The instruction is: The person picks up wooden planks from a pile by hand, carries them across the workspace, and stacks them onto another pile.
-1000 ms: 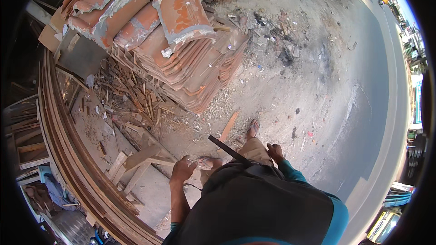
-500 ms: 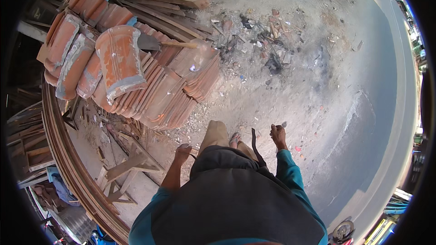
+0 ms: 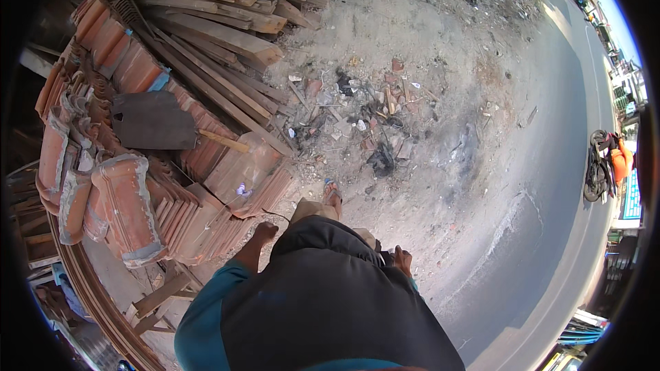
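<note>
My left hand (image 3: pixel 266 232) hangs low beside the stack of flat clay roof tiles (image 3: pixel 265 189), its fingers curled in. A thin dark cord (image 3: pixel 276 215) runs close by it; whether the hand grips the cord is unclear. At my right side, my right hand (image 3: pixel 402 260) is curled next to a short dark strap (image 3: pixel 386 258), and what it holds, if anything, is hidden. Curved ridge tiles (image 3: pixel 127 203) with grey mortar edges lie over the stack. On top rests a dark flat blade-like sheet (image 3: pixel 155 121), with a wooden stick (image 3: pixel 223 141) at its edge.
Long wooden planks (image 3: pixel 213 34) are piled beyond the tiles. Burnt rubbish and rubble (image 3: pixel 381 158) lie on the dusty ground ahead. One sandaled foot (image 3: pixel 333 196) is forward. Along the right runs a paved road (image 3: pixel 550 247) with a motorcycle (image 3: pixel 598 168). A wooden frame (image 3: pixel 161 295) stands lower left.
My view has shifted forward and the tile stack now sits lower and farther left. My right hand has swung back toward my body. A foot has stepped forward, and a motorcycle has appeared.
</note>
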The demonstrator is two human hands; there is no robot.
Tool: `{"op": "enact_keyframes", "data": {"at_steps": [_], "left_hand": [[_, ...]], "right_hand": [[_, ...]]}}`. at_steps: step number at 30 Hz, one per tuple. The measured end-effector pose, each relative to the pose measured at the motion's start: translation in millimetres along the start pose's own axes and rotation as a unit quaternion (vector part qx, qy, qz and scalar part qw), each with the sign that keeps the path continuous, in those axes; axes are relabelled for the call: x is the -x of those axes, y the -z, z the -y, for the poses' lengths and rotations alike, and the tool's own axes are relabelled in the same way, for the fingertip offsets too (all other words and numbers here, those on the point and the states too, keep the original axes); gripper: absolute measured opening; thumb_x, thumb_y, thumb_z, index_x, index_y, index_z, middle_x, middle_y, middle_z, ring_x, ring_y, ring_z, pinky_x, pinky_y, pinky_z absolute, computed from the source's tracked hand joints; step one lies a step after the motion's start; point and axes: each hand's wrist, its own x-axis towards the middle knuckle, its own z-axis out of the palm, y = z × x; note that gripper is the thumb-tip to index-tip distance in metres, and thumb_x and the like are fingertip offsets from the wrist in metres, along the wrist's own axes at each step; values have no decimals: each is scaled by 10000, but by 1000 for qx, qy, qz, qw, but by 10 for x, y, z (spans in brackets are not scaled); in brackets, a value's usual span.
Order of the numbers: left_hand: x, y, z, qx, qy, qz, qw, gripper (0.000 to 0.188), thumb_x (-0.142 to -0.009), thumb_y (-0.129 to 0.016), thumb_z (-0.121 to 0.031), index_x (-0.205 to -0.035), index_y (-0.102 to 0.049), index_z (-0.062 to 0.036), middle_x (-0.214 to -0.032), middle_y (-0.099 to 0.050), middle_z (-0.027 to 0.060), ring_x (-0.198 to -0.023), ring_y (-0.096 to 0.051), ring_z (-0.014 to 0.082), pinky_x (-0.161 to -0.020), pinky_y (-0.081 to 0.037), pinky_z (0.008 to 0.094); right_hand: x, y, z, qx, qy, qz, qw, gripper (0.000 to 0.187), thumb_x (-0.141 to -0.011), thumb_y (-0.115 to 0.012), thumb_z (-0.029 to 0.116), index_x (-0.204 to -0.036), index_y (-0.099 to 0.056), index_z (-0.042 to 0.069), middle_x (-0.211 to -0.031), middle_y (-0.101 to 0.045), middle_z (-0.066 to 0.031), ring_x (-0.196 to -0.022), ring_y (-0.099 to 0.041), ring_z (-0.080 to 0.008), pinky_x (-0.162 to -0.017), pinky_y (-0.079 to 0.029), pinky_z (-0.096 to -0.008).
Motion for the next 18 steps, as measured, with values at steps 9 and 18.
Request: {"op": "enact_keyframes", "data": {"at_steps": [9, 18], "left_hand": [[-3252, 3139, -3453, 109, -130, -159, 973, 519, -881, -604, -411, -1200, -620, -2, -1150, -657, 248, -1094, -624, 391, -940, -489, 437], [-4613, 3802, -3871, 112, -103, -136, 979, 535, -867, -615, -391, -1221, -609, 9, -1190, -639, 259, -1128, -606, 392, -967, -469, 440]], "right_hand": [[-1130, -357, 1360, -103, 4, -65, 993, 359, -937, -632, 305, -966, -538, -41, -725, -610, -121, -609, -603, -196, -521, -492, -313], [-3136, -511, 2513, 394, 221, 59, 890, 422, -931, -615, 363, -783, -627, -33, -712, -637, -123, -639, -597, -224, -591, -477, -382]]}}
